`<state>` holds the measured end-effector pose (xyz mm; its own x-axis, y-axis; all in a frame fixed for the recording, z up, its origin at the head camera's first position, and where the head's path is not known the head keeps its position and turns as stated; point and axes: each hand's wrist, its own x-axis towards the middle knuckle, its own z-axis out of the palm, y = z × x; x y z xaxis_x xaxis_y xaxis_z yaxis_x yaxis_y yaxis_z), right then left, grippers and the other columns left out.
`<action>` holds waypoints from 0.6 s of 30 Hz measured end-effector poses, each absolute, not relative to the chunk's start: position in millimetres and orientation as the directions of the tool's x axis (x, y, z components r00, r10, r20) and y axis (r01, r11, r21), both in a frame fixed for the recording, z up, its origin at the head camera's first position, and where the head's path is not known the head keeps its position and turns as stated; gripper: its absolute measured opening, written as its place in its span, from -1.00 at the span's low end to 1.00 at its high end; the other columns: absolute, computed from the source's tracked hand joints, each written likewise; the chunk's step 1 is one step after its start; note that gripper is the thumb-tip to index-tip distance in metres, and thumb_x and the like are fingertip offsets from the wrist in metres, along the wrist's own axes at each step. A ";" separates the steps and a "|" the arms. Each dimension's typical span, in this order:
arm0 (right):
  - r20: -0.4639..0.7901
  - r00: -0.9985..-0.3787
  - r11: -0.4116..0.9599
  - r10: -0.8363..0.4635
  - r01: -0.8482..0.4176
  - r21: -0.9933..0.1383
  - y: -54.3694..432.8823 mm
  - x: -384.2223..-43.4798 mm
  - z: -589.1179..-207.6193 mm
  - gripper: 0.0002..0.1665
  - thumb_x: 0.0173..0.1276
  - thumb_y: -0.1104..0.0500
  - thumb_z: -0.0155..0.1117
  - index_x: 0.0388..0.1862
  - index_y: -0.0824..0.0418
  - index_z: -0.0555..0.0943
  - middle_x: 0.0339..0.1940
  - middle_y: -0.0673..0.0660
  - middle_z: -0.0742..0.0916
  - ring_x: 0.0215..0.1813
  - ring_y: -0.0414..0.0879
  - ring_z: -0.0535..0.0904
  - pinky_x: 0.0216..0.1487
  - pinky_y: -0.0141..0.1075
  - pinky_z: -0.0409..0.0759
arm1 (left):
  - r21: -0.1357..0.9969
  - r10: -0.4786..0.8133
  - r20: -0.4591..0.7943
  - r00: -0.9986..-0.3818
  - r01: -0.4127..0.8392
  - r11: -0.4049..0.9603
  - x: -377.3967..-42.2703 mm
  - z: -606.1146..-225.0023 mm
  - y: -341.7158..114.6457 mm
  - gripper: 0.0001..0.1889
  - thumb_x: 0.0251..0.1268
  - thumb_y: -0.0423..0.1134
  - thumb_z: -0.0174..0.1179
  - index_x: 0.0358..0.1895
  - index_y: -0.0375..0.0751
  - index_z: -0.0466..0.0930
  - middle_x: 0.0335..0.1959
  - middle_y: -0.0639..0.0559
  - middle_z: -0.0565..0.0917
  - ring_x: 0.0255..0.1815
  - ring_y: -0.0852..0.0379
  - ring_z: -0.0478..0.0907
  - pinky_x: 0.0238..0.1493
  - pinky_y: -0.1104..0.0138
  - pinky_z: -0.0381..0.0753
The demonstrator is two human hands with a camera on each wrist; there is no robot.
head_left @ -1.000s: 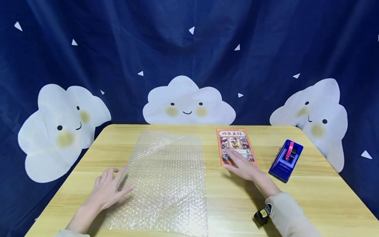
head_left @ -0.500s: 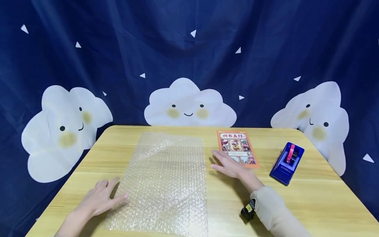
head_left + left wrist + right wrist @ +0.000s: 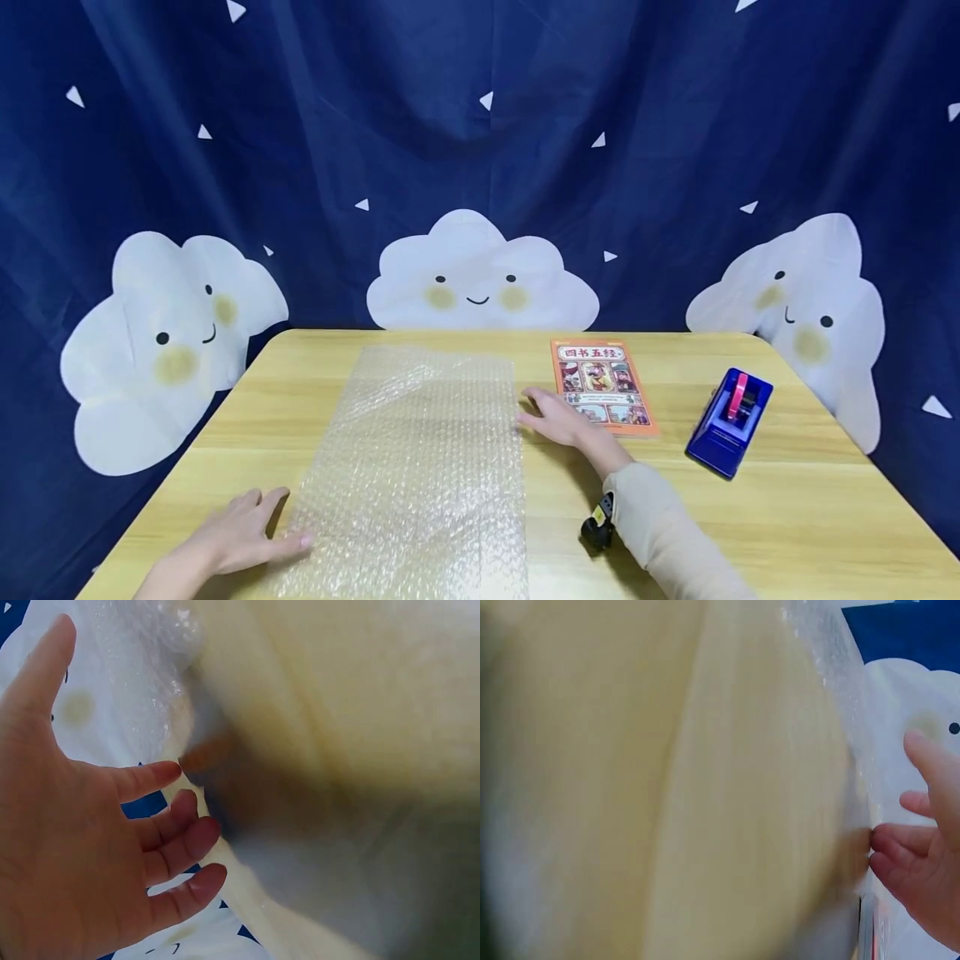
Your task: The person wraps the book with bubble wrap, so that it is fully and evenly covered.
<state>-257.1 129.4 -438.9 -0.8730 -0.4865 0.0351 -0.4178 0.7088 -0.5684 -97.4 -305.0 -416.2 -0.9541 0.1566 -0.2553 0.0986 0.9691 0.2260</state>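
Note:
A clear sheet of bubble wrap (image 3: 420, 467) lies flat on the table, left of the middle. At its lower left edge is my left hand (image 3: 236, 533), thumb spread apart from the fingers and reaching over the sheet. In the left wrist view the left palm (image 3: 71, 840) shows with nothing held. My right hand (image 3: 557, 417) hovers between the sheet's right edge and an orange book (image 3: 603, 383), its loosely bent fingers pointing at the wrap. The right wrist view shows the right hand (image 3: 934, 847) with nothing in its grasp.
A blue tape dispenser (image 3: 729, 423) with a pink-red roll stands right of the book on the wooden table (image 3: 757, 533). A small black camera (image 3: 597, 525) sits at the right wrist. Behind the table hangs a dark blue curtain (image 3: 480, 158) printed with clouds.
My right hand has moved left, off the book's cover to the bubble wrap's right edge. The left hand has slid down toward the near left corner. The view has tilted up slightly.

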 end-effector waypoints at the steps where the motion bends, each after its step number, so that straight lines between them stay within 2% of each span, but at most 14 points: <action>1: 0.037 -0.880 0.705 -0.473 -0.403 -0.584 127.5 -258.2 -439.3 -0.35 0.35 -0.01 0.05 0.25 0.42 0.29 0.20 0.38 0.46 0.24 0.21 0.36 0.26 0.00 0.28 | 0.248 0.160 -0.272 -0.949 0.091 0.965 -96.6 -416.7 -305.3 -0.11 0.02 0.29 0.11 0.21 -0.45 0.28 -0.03 -0.63 0.37 0.00 -0.49 0.35 -0.20 -0.23 0.43; 4: 0.044 -0.901 0.681 -0.431 -0.357 -0.639 121.7 -261.5 -438.8 -0.38 0.35 0.05 0.05 0.24 0.42 0.29 0.13 0.39 0.51 0.17 0.22 0.41 0.20 0.02 0.35 | 0.331 0.183 -0.324 -0.928 0.070 0.941 -96.5 -416.6 -305.5 -0.14 0.11 0.24 0.08 0.26 -0.46 0.22 0.03 -0.75 0.24 0.06 -0.60 0.23 -0.19 -0.33 0.34; 7: 0.033 -0.916 0.634 -0.399 -0.302 -0.712 115.5 -263.1 -437.8 -0.40 0.36 0.09 0.05 0.26 0.42 0.27 0.08 0.37 0.54 0.13 0.23 0.45 0.16 0.02 0.39 | 0.410 0.225 -0.359 -0.906 0.063 0.910 -98.2 -416.0 -306.1 -0.18 0.16 0.16 0.09 0.28 -0.46 0.19 -0.03 -0.64 0.32 0.00 -0.49 0.32 -0.19 -0.32 0.35; 10: -0.006 -0.926 0.580 -0.377 -0.231 -0.782 109.7 -263.1 -437.7 -0.41 0.38 0.12 0.03 0.28 0.43 0.24 0.07 0.35 0.56 0.13 0.23 0.44 0.14 0.01 0.41 | 0.483 0.270 -0.368 -0.890 0.066 0.873 -99.1 -415.9 -307.2 -0.22 0.19 0.08 0.10 0.27 -0.50 0.18 -0.11 -0.38 0.39 -0.08 -0.24 0.37 -0.20 -0.19 0.41; 11: -0.026 -0.930 0.560 -0.367 -0.199 -0.804 108.3 -262.7 -437.8 -0.41 0.39 0.13 0.02 0.29 0.42 0.22 0.07 0.35 0.55 0.14 0.24 0.43 0.14 0.02 0.41 | 0.507 0.289 -0.364 -0.886 0.072 0.859 -99.4 -416.6 -307.6 -0.24 0.20 0.06 0.10 0.27 -0.52 0.17 -0.17 -0.28 0.39 -0.15 -0.12 0.36 -0.24 -0.07 0.44; 14: -0.080 -0.944 0.477 -0.319 -0.086 -0.875 104.4 -263.1 -437.5 -0.41 0.40 0.14 0.00 0.31 0.40 0.21 0.08 0.35 0.52 0.12 0.21 0.43 0.12 0.01 0.42 | 0.574 0.340 -0.329 -0.881 0.100 0.813 -100.4 -418.1 -308.7 -0.28 0.25 -0.01 0.07 0.26 -0.57 0.15 -0.27 -0.15 0.35 -0.25 0.05 0.28 -0.33 0.22 0.40; 17: -0.135 -0.950 0.341 -0.283 0.032 -0.939 102.4 -264.8 -437.4 -0.41 0.40 0.18 -0.02 0.32 0.40 0.18 0.11 0.39 0.48 0.04 0.16 0.46 0.08 -0.02 0.45 | 0.644 0.381 -0.287 -0.879 0.118 0.756 -102.0 -418.9 -310.3 -0.32 0.30 -0.08 0.02 0.26 -0.62 0.11 -0.28 -0.08 0.32 -0.30 0.16 0.24 -0.38 0.38 0.32; 18: -0.152 -0.949 0.291 -0.278 0.068 -0.954 102.1 -265.2 -437.6 -0.42 0.39 0.20 -0.03 0.33 0.41 0.17 0.13 0.41 0.46 0.02 0.14 0.47 0.09 -0.05 0.46 | 0.663 0.385 -0.283 -0.879 0.111 0.740 -102.4 -418.6 -311.0 -0.33 0.32 -0.09 0.00 0.27 -0.61 0.09 -0.23 -0.10 0.34 -0.26 0.19 0.27 -0.35 0.40 0.35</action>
<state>-265.2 102.1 -437.6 -0.9485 -0.2778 -0.1520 0.0678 0.2907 -0.9544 -102.4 -311.0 -418.6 -0.8787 0.3846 -0.2827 0.1107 0.7403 0.6631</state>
